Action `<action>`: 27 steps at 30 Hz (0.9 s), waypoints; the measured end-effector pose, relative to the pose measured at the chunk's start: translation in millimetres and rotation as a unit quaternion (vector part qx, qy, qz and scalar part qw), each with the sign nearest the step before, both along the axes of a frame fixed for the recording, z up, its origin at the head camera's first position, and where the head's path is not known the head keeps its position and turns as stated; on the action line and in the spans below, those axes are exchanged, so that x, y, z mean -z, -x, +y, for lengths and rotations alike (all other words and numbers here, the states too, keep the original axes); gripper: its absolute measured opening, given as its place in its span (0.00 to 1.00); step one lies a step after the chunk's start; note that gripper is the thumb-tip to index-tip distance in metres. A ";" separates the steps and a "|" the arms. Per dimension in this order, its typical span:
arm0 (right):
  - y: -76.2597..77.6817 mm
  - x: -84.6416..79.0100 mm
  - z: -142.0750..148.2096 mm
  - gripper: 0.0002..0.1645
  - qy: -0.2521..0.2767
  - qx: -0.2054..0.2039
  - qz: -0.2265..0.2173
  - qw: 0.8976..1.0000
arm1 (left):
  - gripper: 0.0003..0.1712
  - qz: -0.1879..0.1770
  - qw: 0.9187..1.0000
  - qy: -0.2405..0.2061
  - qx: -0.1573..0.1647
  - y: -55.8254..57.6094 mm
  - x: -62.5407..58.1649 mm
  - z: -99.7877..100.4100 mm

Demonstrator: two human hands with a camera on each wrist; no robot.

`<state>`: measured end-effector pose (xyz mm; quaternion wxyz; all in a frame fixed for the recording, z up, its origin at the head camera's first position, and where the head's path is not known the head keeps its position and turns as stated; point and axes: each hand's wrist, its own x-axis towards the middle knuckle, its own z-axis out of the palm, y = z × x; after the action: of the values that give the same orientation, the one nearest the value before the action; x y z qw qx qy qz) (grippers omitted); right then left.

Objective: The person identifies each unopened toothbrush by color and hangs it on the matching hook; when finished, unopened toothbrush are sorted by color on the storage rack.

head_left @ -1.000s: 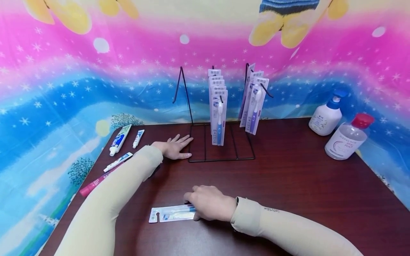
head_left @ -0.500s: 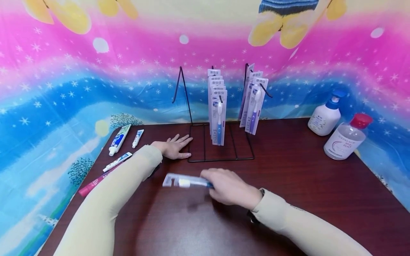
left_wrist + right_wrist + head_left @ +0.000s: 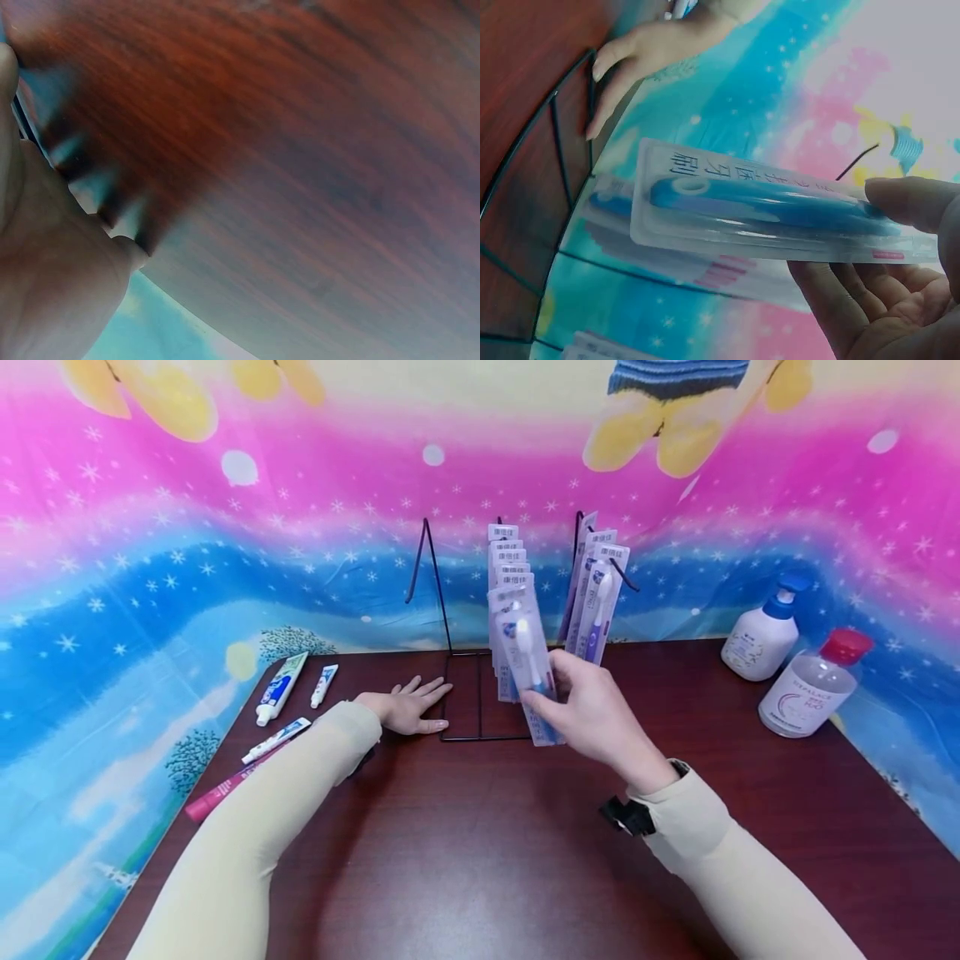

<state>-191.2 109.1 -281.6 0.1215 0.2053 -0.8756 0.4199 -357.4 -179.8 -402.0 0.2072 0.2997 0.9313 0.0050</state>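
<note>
My right hand (image 3: 600, 714) pinches a packaged toothbrush (image 3: 528, 664) by its side edges, thumb in front. The pack stands nearly upright, tilted a little, and overlaps the middle row of hanging toothbrush packs (image 3: 504, 560). In the right wrist view the blue handle of the held toothbrush (image 3: 757, 206) shows through clear plastic, with the thumb on top and fingers below. My left hand (image 3: 408, 706) lies spread on the table, its fingertips at the left side of the black wire rack (image 3: 480, 702). The left wrist view shows only part of this hand (image 3: 60, 270).
More toothbrush packs (image 3: 600, 602) hang on the rack's right hook; the left hook (image 3: 415, 560) bears nothing. Toothpaste tubes (image 3: 282, 687) lie at the table's left. A white pump bottle (image 3: 761, 639) and a clear red-capped bottle (image 3: 810, 693) stand at the right.
My right hand has lifted the toothbrush pack off the table, carried it forward to the rack and turned it from lying flat to upright. My left hand has stayed in place.
</note>
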 end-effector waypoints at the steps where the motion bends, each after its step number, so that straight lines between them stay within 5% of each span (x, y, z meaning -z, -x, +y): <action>1: 2.7 0.5 2.0 0.18 0.008 0.005 -0.005 1.000 | 0.48 0.000 1.000 0.000 -0.002 -0.2 -0.7 0.1; 11: 23.6 13.0 8.0 0.22 0.010 0.022 -0.051 0.998 | 0.47 0.005 1.000 -0.003 0.001 -0.9 0.4 -0.4; 27: 50.1 29.2 1.0 0.21 0.024 0.030 -0.057 0.998 | 0.47 0.000 1.000 -0.003 -0.003 -0.7 1.2 -1.1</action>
<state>-241.3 110.1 -310.8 0.0891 0.1515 -0.8768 0.4476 -356.7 -180.9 -403.1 0.2059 0.2971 0.9324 0.0087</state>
